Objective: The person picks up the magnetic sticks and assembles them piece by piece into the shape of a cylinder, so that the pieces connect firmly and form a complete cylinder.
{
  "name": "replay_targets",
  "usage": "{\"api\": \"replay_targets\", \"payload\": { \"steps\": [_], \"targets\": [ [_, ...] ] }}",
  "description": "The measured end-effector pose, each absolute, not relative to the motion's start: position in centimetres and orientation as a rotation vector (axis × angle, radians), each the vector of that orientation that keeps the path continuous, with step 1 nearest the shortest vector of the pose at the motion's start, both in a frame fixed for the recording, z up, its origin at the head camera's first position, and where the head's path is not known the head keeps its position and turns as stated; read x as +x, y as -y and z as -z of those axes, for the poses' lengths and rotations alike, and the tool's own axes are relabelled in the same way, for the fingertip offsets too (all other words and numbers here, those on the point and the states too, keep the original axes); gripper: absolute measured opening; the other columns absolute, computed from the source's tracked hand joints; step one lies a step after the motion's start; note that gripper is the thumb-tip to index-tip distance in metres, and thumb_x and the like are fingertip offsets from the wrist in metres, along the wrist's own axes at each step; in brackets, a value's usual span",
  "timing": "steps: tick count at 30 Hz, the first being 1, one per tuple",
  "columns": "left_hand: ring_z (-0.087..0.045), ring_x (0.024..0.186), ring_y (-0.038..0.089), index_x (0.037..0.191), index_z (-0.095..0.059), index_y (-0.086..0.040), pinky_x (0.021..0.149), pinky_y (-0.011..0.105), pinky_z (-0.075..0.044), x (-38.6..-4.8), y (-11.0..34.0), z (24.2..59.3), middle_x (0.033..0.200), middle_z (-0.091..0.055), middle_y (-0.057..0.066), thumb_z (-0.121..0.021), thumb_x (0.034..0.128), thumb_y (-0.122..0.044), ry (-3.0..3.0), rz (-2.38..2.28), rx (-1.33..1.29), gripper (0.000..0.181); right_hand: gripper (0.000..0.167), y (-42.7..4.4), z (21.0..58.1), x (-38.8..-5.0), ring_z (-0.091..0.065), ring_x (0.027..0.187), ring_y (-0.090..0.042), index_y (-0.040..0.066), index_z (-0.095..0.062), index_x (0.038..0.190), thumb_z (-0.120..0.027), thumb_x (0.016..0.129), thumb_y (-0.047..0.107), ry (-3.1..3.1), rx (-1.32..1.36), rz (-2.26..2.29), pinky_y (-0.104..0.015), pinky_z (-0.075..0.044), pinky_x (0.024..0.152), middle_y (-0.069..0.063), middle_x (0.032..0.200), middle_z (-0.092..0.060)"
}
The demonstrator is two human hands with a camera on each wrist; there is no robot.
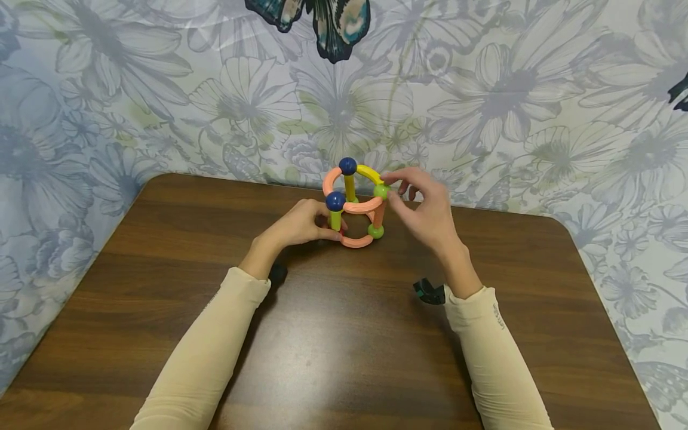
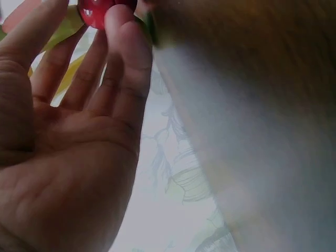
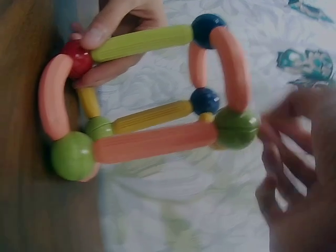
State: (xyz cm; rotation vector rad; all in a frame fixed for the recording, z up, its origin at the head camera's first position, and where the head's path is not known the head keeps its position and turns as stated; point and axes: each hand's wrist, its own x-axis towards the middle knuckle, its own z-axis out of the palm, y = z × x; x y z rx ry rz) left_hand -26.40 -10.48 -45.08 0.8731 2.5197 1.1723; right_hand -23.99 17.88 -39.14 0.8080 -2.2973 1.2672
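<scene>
A magnetic ball-and-stick frame [image 1: 361, 208] stands near the table's back edge. Curved sticks form its upper and lower rings, with straight sticks upright between them. My left hand [image 1: 303, 226] grips the red ball [image 3: 80, 59] at its lower left corner, beside a lime upright stick [image 3: 144, 45]. At the upper right corner, my right hand [image 1: 424, 200] has its thumb and index finger beside a green ball [image 3: 237, 127]; these fingers are blurred in the right wrist view, and the ball shows uncovered. Two blue balls [image 1: 335, 201] top other uprights. The left wrist view shows only the red ball [image 2: 96, 11] clearly.
The frame rests on a brown wooden table [image 1: 322, 334] with rounded back corners. Close behind that edge hangs a flower-patterned cloth [image 1: 344, 107]. Dark camera straps [image 1: 429, 291] jut out under the wrists.
</scene>
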Motion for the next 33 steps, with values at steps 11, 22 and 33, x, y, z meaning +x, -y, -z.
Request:
{"api": "replay_targets", "payload": {
  "steps": [11,22,33],
  "targets": [
    [-0.065,0.067,0.025,0.102,-0.083,-0.016,0.060,0.030,-0.055,-26.4,10.9,44.8,0.085,-0.077,0.000,-0.085,0.0916,-0.026,-2.415,-1.324,0.831,0.015,0.023,-18.4,42.5,-25.0,-0.067,0.086,-0.022,0.007,-0.072,0.120,-0.073,0.097,0.010,2.773,0.739,-1.352,-0.032,-0.053,0.075,-0.009,0.099,-0.075],
    [-0.063,0.065,0.019,0.096,-0.081,-0.015,0.059,0.029,-0.054,-26.3,10.8,44.9,0.079,-0.074,0.007,-0.084,0.0919,-0.024,-2.446,-1.302,0.812,0.011,0.019,-18.1,43.4,-24.9,-0.078,0.092,-0.026,0.009,-0.078,0.109,-0.078,0.098,0.025,2.751,0.739,-1.400,-0.046,-0.062,0.084,-0.008,0.098,-0.080],
    [-0.063,0.064,0.019,0.093,-0.081,-0.016,0.059,0.028,-0.052,-26.4,10.8,45.0,0.074,-0.070,0.003,-0.084,0.0918,-0.025,-2.479,-1.283,0.833,0.010,0.018,-18.4,43.6,-24.9,-0.078,0.092,-0.028,0.009,-0.080,0.105,-0.081,0.095,0.023,2.718,0.761,-1.411,-0.042,-0.064,0.082,-0.007,0.098,-0.080]
  ]
}}
